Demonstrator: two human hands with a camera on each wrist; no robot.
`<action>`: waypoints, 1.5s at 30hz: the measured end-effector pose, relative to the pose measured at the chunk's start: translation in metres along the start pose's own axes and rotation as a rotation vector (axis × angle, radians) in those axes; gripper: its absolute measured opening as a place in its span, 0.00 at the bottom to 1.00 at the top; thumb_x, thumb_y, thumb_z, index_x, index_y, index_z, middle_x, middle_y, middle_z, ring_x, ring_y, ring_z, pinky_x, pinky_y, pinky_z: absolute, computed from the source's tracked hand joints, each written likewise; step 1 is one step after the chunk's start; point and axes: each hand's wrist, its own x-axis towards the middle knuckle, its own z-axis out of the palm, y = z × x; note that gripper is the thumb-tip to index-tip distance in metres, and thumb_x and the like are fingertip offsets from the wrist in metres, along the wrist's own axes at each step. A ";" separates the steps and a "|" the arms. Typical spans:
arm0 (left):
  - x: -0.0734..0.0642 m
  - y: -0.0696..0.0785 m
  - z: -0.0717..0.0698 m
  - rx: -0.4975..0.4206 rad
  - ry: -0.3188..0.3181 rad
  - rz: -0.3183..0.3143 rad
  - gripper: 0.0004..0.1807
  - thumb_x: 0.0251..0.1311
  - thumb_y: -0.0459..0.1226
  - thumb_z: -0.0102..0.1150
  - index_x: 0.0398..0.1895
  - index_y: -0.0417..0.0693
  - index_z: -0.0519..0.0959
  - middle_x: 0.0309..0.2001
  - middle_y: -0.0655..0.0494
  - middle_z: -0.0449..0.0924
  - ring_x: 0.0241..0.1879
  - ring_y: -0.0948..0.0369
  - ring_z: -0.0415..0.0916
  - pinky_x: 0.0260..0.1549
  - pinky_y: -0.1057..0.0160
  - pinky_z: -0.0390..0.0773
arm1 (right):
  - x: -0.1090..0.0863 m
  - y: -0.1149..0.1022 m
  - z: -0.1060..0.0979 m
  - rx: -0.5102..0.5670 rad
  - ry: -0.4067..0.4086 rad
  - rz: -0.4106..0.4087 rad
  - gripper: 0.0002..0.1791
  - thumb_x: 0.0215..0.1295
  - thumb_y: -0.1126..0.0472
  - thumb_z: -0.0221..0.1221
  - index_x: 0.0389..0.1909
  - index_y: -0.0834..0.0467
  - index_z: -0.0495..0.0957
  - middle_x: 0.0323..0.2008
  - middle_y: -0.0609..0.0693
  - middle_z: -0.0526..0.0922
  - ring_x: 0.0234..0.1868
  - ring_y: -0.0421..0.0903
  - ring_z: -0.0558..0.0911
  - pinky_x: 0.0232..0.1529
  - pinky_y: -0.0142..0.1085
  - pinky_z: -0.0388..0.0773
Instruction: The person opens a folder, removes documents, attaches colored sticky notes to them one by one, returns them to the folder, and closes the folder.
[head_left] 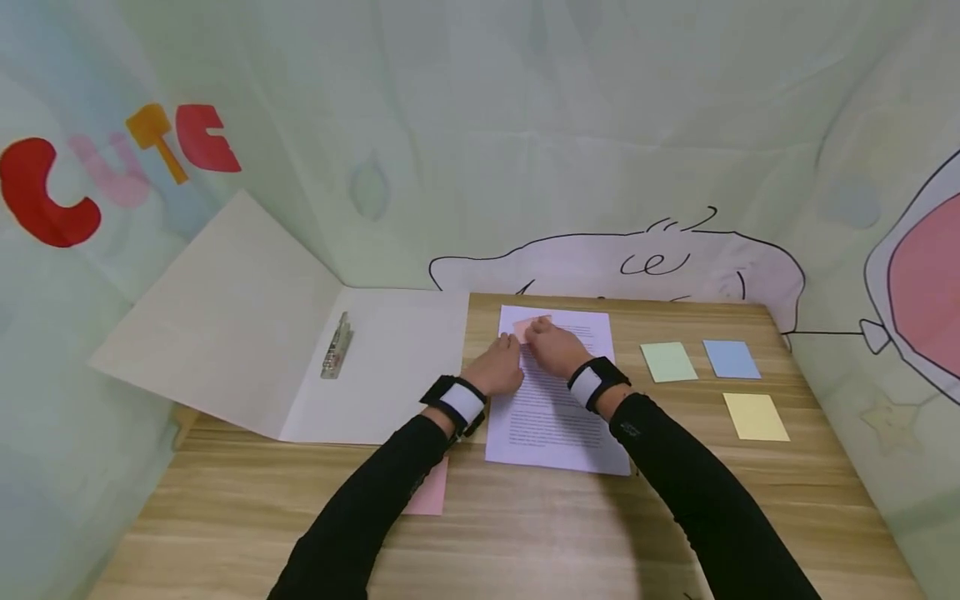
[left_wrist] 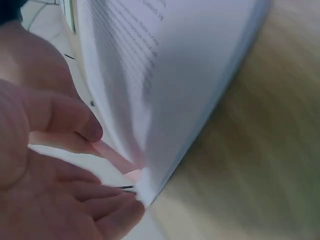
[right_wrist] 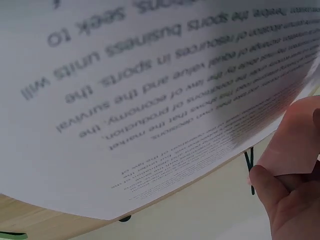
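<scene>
A pink sticky note (head_left: 531,326) lies at the top of a stack of printed pages (head_left: 558,429). My right hand (head_left: 558,346) pinches the note, and part of it stands up from the page in the right wrist view (right_wrist: 292,142). Beside it, my left hand (head_left: 497,365) rests at the stack's upper left edge. In the left wrist view the left fingers (left_wrist: 112,215) extend to the paper's corner, the thumb apart from them and close to the note.
An open white folder (head_left: 390,367) with a metal clip (head_left: 337,346) lies left of the pages. Green (head_left: 669,362), blue (head_left: 732,359) and yellow (head_left: 756,416) sticky notes lie to the right. More pink paper (head_left: 429,492) shows beside the left sleeve. A printed curtain (head_left: 480,150) hangs behind.
</scene>
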 end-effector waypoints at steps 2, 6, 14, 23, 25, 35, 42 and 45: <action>0.008 0.002 0.003 -0.003 -0.009 -0.025 0.33 0.65 0.35 0.44 0.67 0.23 0.50 0.68 0.29 0.49 0.70 0.43 0.46 0.67 0.57 0.49 | 0.000 0.000 0.003 -0.002 -0.035 0.000 0.12 0.71 0.65 0.49 0.48 0.66 0.77 0.53 0.60 0.76 0.61 0.57 0.70 0.57 0.45 0.69; 0.017 0.006 0.010 -0.003 -0.027 -0.051 0.31 0.65 0.35 0.43 0.69 0.27 0.52 0.69 0.32 0.51 0.69 0.45 0.48 0.66 0.57 0.50 | -0.001 0.001 0.004 0.022 -0.105 0.024 0.16 0.71 0.65 0.48 0.55 0.65 0.75 0.59 0.60 0.72 0.64 0.57 0.66 0.60 0.46 0.65; 0.017 0.010 0.022 0.179 -0.021 -0.050 0.29 0.65 0.38 0.45 0.66 0.30 0.60 0.64 0.36 0.59 0.64 0.47 0.56 0.60 0.57 0.62 | -0.001 -0.001 0.001 0.061 -0.165 0.028 0.11 0.70 0.65 0.49 0.44 0.61 0.79 0.52 0.58 0.77 0.58 0.57 0.72 0.57 0.49 0.68; 0.018 0.009 0.020 0.220 -0.105 -0.026 0.34 0.61 0.38 0.48 0.68 0.28 0.55 0.69 0.37 0.53 0.64 0.48 0.54 0.60 0.60 0.63 | 0.007 -0.009 -0.002 0.297 -0.173 0.025 0.11 0.68 0.66 0.48 0.44 0.63 0.77 0.37 0.54 0.77 0.36 0.48 0.74 0.45 0.41 0.72; 0.018 0.009 0.020 0.209 -0.124 -0.036 0.35 0.61 0.38 0.47 0.68 0.28 0.54 0.71 0.38 0.50 0.67 0.47 0.50 0.61 0.59 0.61 | 0.011 -0.010 -0.002 0.310 -0.184 0.035 0.10 0.67 0.67 0.48 0.42 0.63 0.77 0.39 0.55 0.77 0.38 0.49 0.74 0.46 0.42 0.71; 0.017 0.010 0.021 0.161 -0.143 -0.047 0.26 0.60 0.37 0.48 0.60 0.30 0.70 0.72 0.39 0.46 0.71 0.49 0.42 0.65 0.59 0.53 | 0.028 -0.006 0.010 0.247 -0.233 0.094 0.15 0.70 0.60 0.48 0.50 0.62 0.77 0.66 0.60 0.65 0.67 0.57 0.61 0.65 0.44 0.59; 0.017 0.016 0.015 0.175 -0.174 -0.060 0.27 0.64 0.36 0.45 0.64 0.30 0.65 0.71 0.36 0.46 0.71 0.47 0.42 0.66 0.57 0.49 | 0.027 -0.002 0.011 0.197 -0.231 0.109 0.17 0.70 0.60 0.47 0.52 0.64 0.74 0.66 0.63 0.63 0.68 0.58 0.59 0.66 0.46 0.55; 0.015 0.018 0.009 0.165 -0.186 -0.103 0.29 0.68 0.37 0.41 0.68 0.30 0.57 0.72 0.36 0.46 0.71 0.47 0.43 0.65 0.55 0.54 | 0.024 0.000 0.007 0.178 -0.255 0.140 0.19 0.72 0.59 0.46 0.55 0.67 0.71 0.67 0.64 0.60 0.69 0.58 0.57 0.67 0.45 0.52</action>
